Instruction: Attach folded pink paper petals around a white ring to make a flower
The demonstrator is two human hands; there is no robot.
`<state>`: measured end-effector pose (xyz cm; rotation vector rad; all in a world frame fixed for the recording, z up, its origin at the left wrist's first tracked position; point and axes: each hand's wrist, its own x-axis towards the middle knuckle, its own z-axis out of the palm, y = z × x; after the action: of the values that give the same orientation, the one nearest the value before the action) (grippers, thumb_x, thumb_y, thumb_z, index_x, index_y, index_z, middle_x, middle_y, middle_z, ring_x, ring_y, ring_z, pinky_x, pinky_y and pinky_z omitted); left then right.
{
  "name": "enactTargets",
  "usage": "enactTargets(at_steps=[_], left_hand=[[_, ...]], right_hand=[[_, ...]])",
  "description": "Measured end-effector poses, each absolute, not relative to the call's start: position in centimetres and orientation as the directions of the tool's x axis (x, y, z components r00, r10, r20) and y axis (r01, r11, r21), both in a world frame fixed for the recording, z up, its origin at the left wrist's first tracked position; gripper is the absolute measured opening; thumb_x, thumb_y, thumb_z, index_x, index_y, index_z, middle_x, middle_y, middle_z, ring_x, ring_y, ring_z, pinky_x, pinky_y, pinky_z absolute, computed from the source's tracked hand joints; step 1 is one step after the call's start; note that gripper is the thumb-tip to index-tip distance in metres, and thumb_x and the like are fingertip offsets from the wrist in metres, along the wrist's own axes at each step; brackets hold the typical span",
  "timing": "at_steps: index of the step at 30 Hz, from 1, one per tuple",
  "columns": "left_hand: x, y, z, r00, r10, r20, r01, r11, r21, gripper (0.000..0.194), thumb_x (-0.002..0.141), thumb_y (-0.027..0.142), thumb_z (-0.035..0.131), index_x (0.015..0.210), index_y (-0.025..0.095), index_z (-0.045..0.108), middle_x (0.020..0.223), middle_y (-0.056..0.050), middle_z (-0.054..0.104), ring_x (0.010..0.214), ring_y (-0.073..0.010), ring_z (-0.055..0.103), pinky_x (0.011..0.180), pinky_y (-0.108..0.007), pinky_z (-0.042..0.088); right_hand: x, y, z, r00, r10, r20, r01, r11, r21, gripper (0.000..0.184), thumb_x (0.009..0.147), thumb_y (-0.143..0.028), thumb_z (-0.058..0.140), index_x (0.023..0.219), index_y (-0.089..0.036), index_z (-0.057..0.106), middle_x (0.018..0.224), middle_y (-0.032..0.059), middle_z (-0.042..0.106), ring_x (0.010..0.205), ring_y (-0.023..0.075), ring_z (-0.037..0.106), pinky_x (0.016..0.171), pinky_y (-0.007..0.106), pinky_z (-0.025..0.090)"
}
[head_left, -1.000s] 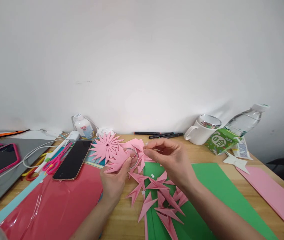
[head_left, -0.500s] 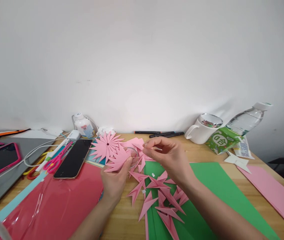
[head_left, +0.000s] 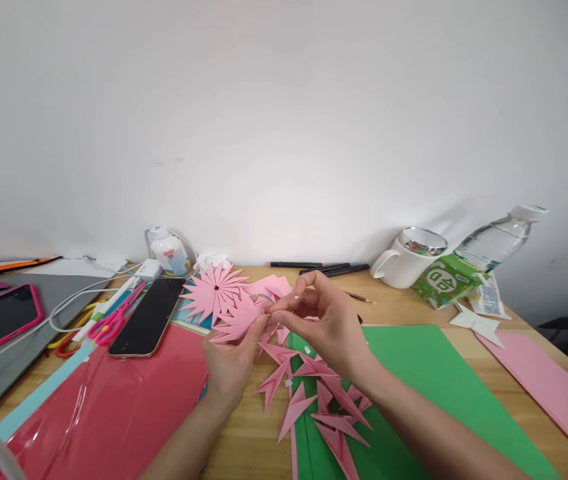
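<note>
My left hand [head_left: 231, 357] pinches a pink folded-paper fan [head_left: 239, 319] between thumb and fingers, its points facing left. A thin ring, perhaps a roll of tape [head_left: 265, 297], shows at its right and is mostly hidden by my right hand. My right hand [head_left: 321, 320] has thumb and forefinger pinched together at the fan's right edge, close to my left thumb. What those fingertips hold, if anything, is too small to make out. A finished pink paper star [head_left: 215, 288] lies behind the fan. Several pink folded pieces [head_left: 297, 407] lie in front, with tiny white scraps [head_left: 289, 383] among them.
Green paper [head_left: 414, 373] lies at right, red sheets [head_left: 134, 400] at left. A black phone [head_left: 147, 319] and pink scissors [head_left: 114, 320] lie on the left. Markers [head_left: 334, 269], a white mug [head_left: 407, 263], a green box [head_left: 447, 281] and a water bottle [head_left: 497, 240] stand or lie behind.
My right hand has moved left and slightly down, bringing its pinched fingertips from beside the ring to the fan's edge. A pencil behind it has come into view. My left hand stays put.
</note>
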<state>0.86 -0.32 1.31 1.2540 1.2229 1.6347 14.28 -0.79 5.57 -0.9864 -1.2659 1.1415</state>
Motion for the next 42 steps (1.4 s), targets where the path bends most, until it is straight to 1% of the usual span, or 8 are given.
enactTargets(at_steps=[8, 14, 19, 23, 26, 31, 37, 42], left_hand=[[0.6, -0.5, 1.0, -0.248, 0.934, 0.258, 0.011, -0.264, 0.964, 0.017, 0.064, 0.02, 0.075, 0.08, 0.015, 0.076, 0.083, -0.007, 0.076, 0.076, -0.026, 0.073, 0.071, -0.034, 0.062], [1.0, -0.7, 1.7, -0.257, 0.939, 0.228, -0.036, -0.245, 0.969, 0.012, 0.065, 0.021, 0.074, 0.075, 0.014, 0.077, 0.076, -0.007, 0.076, 0.067, -0.0258, 0.073, 0.064, -0.035, 0.063], [1.3, -1.1, 1.9, -0.295, 0.928, 0.228, -0.022, -0.245, 0.969, 0.011, 0.067, 0.021, 0.071, 0.075, 0.015, 0.076, 0.081, -0.007, 0.076, 0.075, -0.0262, 0.073, 0.069, -0.035, 0.062], [1.5, -1.3, 2.1, -0.273, 0.941, 0.198, -0.043, -0.217, 0.975, 0.011, 0.068, 0.022, 0.071, 0.075, 0.015, 0.076, 0.078, -0.007, 0.076, 0.076, -0.0269, 0.073, 0.069, -0.036, 0.062], [1.5, -1.3, 2.1, -0.25, 0.951, 0.18, -0.074, -0.205, 0.976, 0.012, 0.069, 0.022, 0.071, 0.077, 0.014, 0.076, 0.076, -0.007, 0.076, 0.073, -0.0264, 0.073, 0.067, -0.035, 0.062], [1.4, -1.3, 2.0, -0.27, 0.94, 0.207, -0.046, -0.227, 0.973, 0.011, 0.068, 0.022, 0.071, 0.075, 0.015, 0.076, 0.083, -0.008, 0.076, 0.079, -0.0268, 0.072, 0.069, -0.035, 0.062], [0.9, -1.0, 1.3, -0.246, 0.933, 0.262, 0.004, -0.269, 0.963, 0.012, 0.067, 0.024, 0.072, 0.075, 0.015, 0.076, 0.08, -0.007, 0.076, 0.076, -0.0265, 0.073, 0.069, -0.035, 0.062], [0.7, -0.7, 0.9, -0.258, 0.92, 0.296, 0.062, -0.29, 0.955, 0.016, 0.066, 0.022, 0.073, 0.079, 0.016, 0.076, 0.082, -0.006, 0.076, 0.074, -0.0252, 0.073, 0.068, -0.033, 0.062]], right_hand=[[14.1, -0.8, 5.2, -0.106, 0.966, 0.237, -0.033, 0.235, -0.971, 0.014, 0.073, -0.03, 0.071, 0.076, -0.017, 0.066, 0.083, 0.0057, 0.07, 0.07, 0.0156, 0.066, 0.064, 0.03, 0.056], [14.4, -0.7, 5.5, -0.089, 0.976, 0.197, -0.052, 0.193, -0.98, 0.014, 0.074, -0.032, 0.07, 0.075, -0.017, 0.068, 0.073, 0.0041, 0.07, 0.065, 0.0164, 0.066, 0.064, 0.032, 0.058], [14.7, -0.7, 5.9, -0.023, 0.987, 0.158, -0.061, 0.157, -0.986, 0.016, 0.065, -0.03, 0.077, 0.071, -0.017, 0.069, 0.071, 0.0035, 0.071, 0.062, 0.0166, 0.067, 0.057, 0.029, 0.056], [14.9, -0.6, 6.1, -0.087, 0.985, 0.149, -0.091, 0.141, -0.986, 0.013, 0.069, -0.029, 0.073, 0.073, -0.018, 0.07, 0.07, 0.0031, 0.072, 0.064, 0.0177, 0.068, 0.061, 0.031, 0.057], [14.8, -0.6, 6.0, -0.089, 0.982, 0.164, -0.096, 0.156, -0.983, 0.011, 0.072, -0.028, 0.07, 0.07, -0.018, 0.068, 0.07, 0.0034, 0.072, 0.066, 0.0177, 0.069, 0.065, 0.032, 0.057], [14.8, -0.6, 5.8, -0.068, 0.985, 0.16, -0.006, 0.16, -0.987, 0.012, 0.07, -0.026, 0.069, 0.066, -0.017, 0.062, 0.072, 0.0045, 0.07, 0.061, 0.0164, 0.066, 0.056, 0.029, 0.055], [14.7, -0.6, 6.0, -0.051, 0.984, 0.173, -0.094, 0.167, -0.981, 0.035, 0.068, -0.031, 0.074, 0.072, -0.022, 0.041, 0.065, -0.0025, 0.065, 0.06, 0.0152, 0.065, 0.054, 0.027, 0.055], [14.5, -1.1, 6.0, -0.086, 0.965, 0.249, 0.024, 0.252, -0.967, 0.019, 0.072, -0.032, 0.072, 0.071, -0.018, 0.06, 0.068, 0.0003, 0.066, 0.062, 0.0135, 0.064, 0.059, 0.027, 0.053]])
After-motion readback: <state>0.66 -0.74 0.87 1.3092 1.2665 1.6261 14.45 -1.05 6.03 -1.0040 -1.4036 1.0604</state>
